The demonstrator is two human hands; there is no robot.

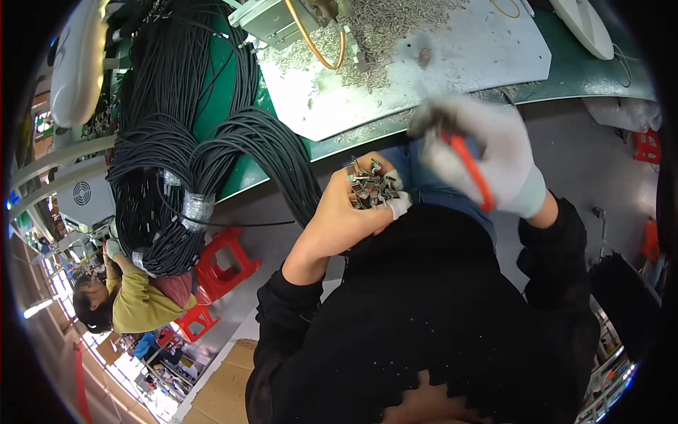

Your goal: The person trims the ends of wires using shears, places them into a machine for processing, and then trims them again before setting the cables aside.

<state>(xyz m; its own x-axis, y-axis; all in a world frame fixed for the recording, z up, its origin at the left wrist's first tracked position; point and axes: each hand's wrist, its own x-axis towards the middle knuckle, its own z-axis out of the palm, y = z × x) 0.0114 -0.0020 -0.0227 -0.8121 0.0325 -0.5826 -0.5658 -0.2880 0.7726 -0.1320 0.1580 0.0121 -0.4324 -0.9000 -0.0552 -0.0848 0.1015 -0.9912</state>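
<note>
My left hand (340, 215), with white wraps on some fingertips, is closed around a bundle of small metal connector ends (372, 187) with bits of coloured wire showing. To its right, my right hand (503, 152) wears a white glove and is closed on a red-handled hand tool (468, 172). Motion smears that hand and hides the tool's jaws, so its exact kind is unclear. The two hands are apart, both in front of the workbench edge and above my lap.
A pale board (466, 67) strewn with small metal pieces lies on the green bench (575, 85), beneath a machine (275, 21). Thick bundles of black cable (166, 85) hang over the bench's left edge. Red stools (226, 261) and a person in yellow (145, 300) are at left.
</note>
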